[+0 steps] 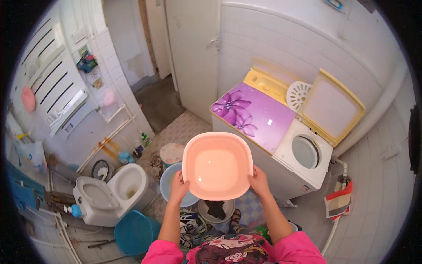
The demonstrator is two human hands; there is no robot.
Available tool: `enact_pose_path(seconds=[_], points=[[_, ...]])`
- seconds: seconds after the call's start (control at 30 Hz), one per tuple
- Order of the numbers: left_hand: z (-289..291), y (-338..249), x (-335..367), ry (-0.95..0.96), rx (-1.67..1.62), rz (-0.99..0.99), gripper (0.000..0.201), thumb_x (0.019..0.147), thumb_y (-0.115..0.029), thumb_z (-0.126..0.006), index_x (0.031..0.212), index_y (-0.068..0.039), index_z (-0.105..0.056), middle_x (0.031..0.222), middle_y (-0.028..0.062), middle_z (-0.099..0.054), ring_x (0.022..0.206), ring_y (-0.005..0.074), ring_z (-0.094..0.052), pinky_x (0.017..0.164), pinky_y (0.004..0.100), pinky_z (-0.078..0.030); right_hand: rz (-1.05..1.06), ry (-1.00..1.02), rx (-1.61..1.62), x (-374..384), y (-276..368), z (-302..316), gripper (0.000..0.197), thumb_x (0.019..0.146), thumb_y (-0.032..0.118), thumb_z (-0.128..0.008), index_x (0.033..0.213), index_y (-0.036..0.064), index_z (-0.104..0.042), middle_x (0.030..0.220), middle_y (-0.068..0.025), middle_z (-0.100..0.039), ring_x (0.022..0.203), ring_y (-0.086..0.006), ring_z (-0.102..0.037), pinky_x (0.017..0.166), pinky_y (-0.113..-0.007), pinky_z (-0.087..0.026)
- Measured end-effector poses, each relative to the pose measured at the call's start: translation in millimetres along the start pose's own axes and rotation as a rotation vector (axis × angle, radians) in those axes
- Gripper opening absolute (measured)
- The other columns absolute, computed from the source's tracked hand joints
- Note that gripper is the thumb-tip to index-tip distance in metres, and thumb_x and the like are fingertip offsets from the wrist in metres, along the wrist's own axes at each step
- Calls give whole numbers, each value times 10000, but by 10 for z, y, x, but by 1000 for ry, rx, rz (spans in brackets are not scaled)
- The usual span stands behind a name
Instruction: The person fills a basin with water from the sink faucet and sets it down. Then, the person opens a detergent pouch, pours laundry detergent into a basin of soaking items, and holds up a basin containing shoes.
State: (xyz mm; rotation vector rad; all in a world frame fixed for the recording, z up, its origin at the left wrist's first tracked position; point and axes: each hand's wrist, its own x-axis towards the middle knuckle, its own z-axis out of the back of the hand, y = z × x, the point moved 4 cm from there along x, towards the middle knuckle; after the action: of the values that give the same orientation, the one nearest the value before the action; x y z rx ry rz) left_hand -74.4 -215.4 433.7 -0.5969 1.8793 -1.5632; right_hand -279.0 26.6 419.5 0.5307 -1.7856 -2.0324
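Note:
I hold a square pink plastic basin (pixel 217 165) in front of me, above the floor. On its left rim my left hand (pixel 179 187) is closed, and my right hand (pixel 259 180) grips the opposite rim. Glints show on the basin's bottom; whether it holds any water I cannot tell. Partly hidden beneath it stands a light blue basin (pixel 167 182) on the floor. Closer to my feet, a pale round tub (pixel 229 209) has a dark cloth (pixel 215 208) in it.
To the right stands a twin-tub washing machine (pixel 268 116) with a purple flower-print lid. Its yellow-framed spin lid (pixel 335 105) is raised beside a round tub opening (pixel 306 152). At left are a toilet (pixel 127 182) and a teal bucket (pixel 136 233). A door (pixel 193 57) stands ahead.

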Motion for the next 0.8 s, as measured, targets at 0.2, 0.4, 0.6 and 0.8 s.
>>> enact_pose_path(seconds=[0.2,0.4,0.6,0.8], points=[[-713,-232,313,36,-21,-41,327,735,21,-517,1036,27,-390,953,100,-506,857,146,-521,712,233,-424,20,-156,-20,193,305,702,427,723,-32,-458,1148,-45,-416,861,-108,-610,643,-128,-587,481,-236,-465],[-1318,-241,690,64,-71,-73,362,748,-1,-522,1077,17,-372,961,107,-495,819,150,-529,667,241,-452,42,-265,-26,462,587,1167,411,721,-23,-461,1129,-54,-422,757,-110,-615,518,-123,-566,384,-238,-432],[-2028,-252,804,160,-122,110,574,764,-4,-510,1249,-42,-204,983,135,-516,803,188,-556,606,303,-512,34,-355,172,775,617,1555,396,730,-25,-460,1118,-83,-400,811,-147,-605,552,-157,-587,380,-246,-463],[-2592,-150,1059,149,-152,189,648,782,-16,-509,1291,-46,-108,999,141,-537,778,191,-580,650,284,-505,8,-393,207,1180,370,1845,354,743,-27,-457,1087,-84,-400,895,-172,-584,650,-213,-612,448,-301,-535]])
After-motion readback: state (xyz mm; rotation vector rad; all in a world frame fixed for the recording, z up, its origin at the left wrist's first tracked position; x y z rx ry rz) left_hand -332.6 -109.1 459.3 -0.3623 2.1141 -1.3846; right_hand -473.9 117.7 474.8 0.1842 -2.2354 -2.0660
